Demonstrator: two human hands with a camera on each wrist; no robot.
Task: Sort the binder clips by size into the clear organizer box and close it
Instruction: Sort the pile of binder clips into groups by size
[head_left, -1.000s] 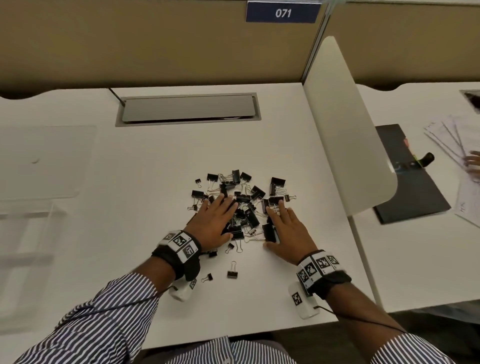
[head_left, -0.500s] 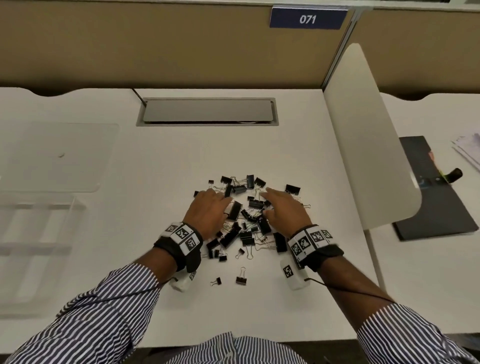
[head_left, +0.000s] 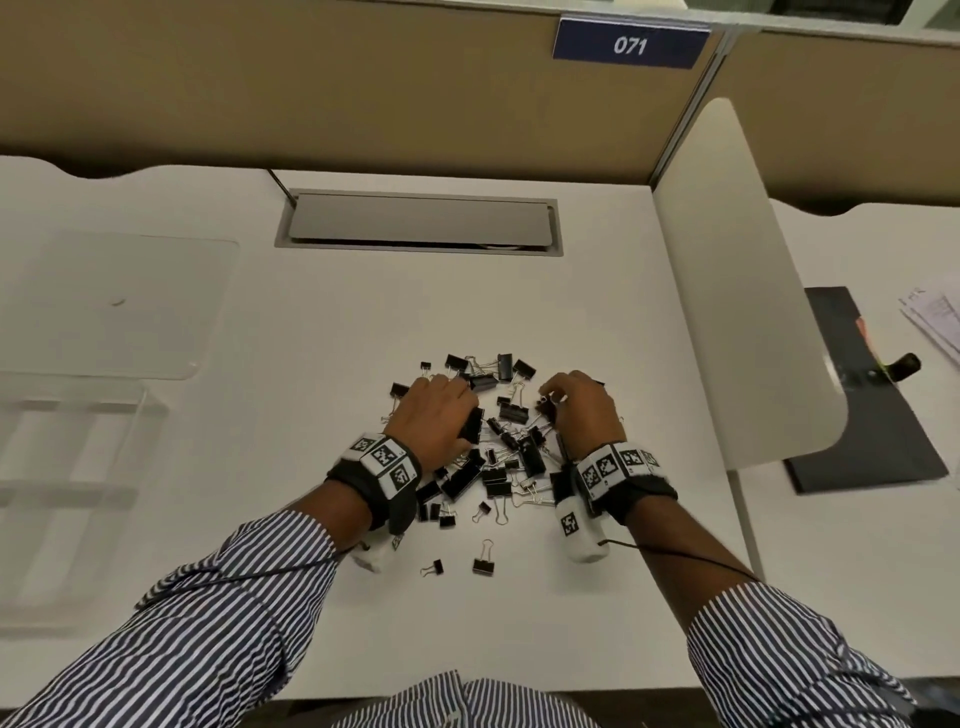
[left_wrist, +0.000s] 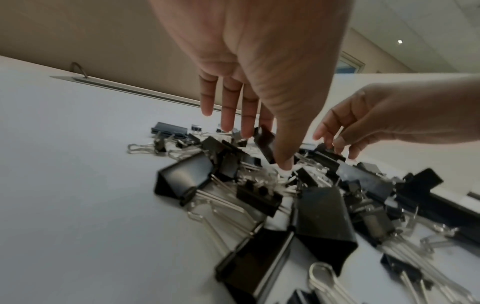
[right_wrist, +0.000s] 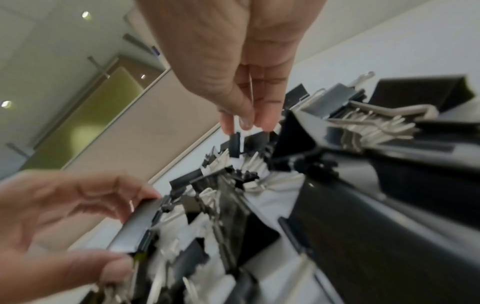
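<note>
A pile of black binder clips of mixed sizes lies on the white desk. My left hand is over the pile's left side and grips a large binder clip between thumb and fingers; the right wrist view shows the large clip in that hand. My right hand is at the pile's right side, its fingertips pinching a small binder clip. The clear organizer box stands at the far left with its lid laid open behind it.
Two stray clips lie near the front edge. A grey cable hatch is set in the desk's back. A white divider panel bounds the right side. Beyond it lie a black folder and papers.
Both hands lay flat on the pile a second ago. They have since moved toward its far side, curled their fingers, and each picked up a clip.
</note>
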